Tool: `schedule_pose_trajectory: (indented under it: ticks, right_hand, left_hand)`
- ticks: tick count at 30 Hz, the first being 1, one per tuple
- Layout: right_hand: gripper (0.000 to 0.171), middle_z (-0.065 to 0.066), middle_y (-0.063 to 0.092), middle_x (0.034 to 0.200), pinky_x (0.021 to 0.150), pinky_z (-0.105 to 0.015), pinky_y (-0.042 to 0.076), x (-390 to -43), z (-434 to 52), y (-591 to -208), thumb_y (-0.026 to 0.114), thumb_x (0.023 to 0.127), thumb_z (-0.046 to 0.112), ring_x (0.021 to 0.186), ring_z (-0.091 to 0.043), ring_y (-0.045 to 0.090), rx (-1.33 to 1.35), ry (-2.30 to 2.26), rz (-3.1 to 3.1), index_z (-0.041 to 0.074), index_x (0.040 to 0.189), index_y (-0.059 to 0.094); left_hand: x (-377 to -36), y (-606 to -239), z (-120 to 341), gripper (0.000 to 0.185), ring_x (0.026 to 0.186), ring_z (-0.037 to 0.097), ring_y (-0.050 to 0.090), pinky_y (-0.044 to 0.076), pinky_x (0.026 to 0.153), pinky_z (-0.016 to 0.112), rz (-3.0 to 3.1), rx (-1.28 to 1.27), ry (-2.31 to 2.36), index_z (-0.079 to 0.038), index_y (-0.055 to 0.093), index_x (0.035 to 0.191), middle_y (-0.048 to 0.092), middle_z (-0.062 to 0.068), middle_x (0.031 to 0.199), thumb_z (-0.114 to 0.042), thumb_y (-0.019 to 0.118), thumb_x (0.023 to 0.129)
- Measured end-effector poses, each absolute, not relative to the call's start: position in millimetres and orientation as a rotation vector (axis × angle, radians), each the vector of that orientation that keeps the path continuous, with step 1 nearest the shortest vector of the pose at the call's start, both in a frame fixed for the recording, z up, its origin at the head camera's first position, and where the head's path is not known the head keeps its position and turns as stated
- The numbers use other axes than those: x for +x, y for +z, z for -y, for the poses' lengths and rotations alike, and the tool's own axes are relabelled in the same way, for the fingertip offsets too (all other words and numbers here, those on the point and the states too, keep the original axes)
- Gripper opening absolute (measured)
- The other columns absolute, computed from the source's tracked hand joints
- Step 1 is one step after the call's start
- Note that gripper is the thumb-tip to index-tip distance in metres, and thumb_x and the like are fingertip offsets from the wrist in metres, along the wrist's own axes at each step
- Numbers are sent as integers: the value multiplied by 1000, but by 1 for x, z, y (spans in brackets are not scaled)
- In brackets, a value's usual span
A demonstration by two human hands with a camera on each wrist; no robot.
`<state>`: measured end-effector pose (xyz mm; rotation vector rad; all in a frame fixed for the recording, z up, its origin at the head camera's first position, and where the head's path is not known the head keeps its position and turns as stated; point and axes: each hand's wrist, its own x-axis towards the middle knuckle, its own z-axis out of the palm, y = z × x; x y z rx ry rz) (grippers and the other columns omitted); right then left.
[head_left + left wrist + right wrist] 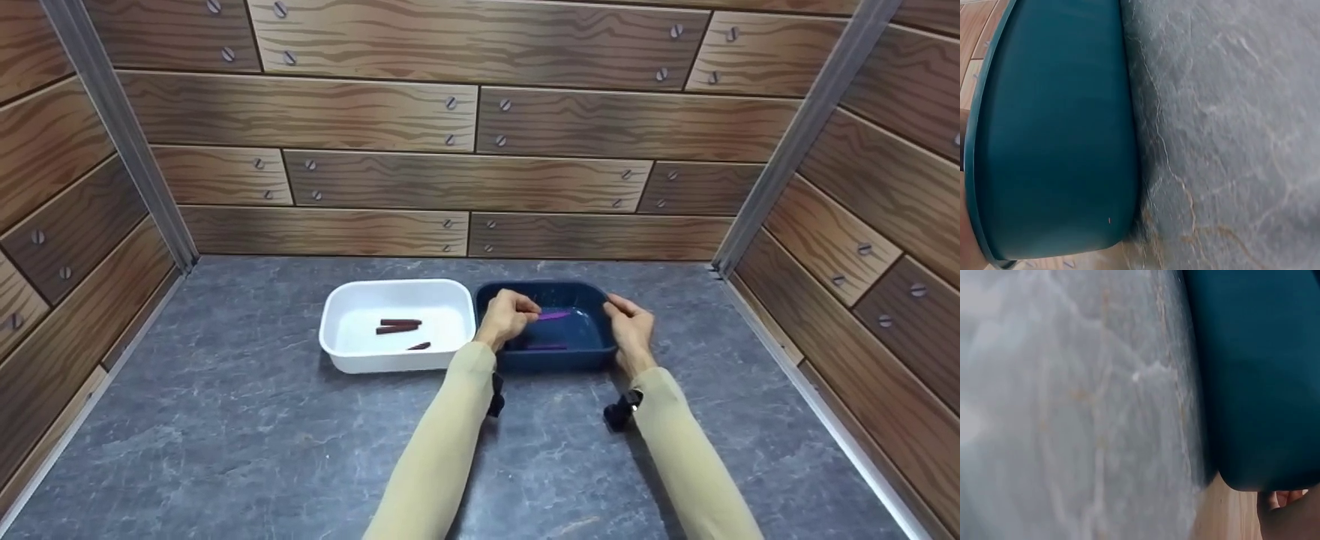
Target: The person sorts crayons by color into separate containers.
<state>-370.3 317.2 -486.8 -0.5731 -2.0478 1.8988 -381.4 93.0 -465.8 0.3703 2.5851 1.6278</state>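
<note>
Head view: left hand (pixel 510 316) pinches purple strip (pixel 556 315), right hand (pixel 634 328) grips blue tray (pixel 559 361)

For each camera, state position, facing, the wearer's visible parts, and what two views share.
Head: head-worn, facing forward and down at a navy rectangular plastic tray; left hand, right hand and cream fabric sleeves show.
Left wrist: wrist-worn, facing the tray's outer wall; skin at left edge.
Right wrist: wrist-worn, facing its outer wall; fingers at lower right.
Both wrist views share the tray and grey marbled tabletop.
</note>
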Motion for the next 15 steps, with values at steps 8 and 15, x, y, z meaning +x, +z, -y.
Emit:
schedule_pose_trajectory:
  ticks: [8,15]
  right_hand:
    - [38,-14,53,143,112,-37,38,-370,-319,-486,59,97,13,134,-26,46,-552,1889,2043,5,134,60]
    - [37,-14,54,143,111,-36,38,-369,-318,-487,59,97,13,133,-25,47,-557,1888,2052,5,134,60]
  left_hand:
    - [-383,-465,-96,14,95,17,68,57,81,30,-2625,347,1563,-5,77,101,75,4,101,-6,69,90]
    - [-382,-467,-95,13,97,18,68,57,82,30,-2626,348,1559,-5,78,99,75,6,102,-5,69,89]
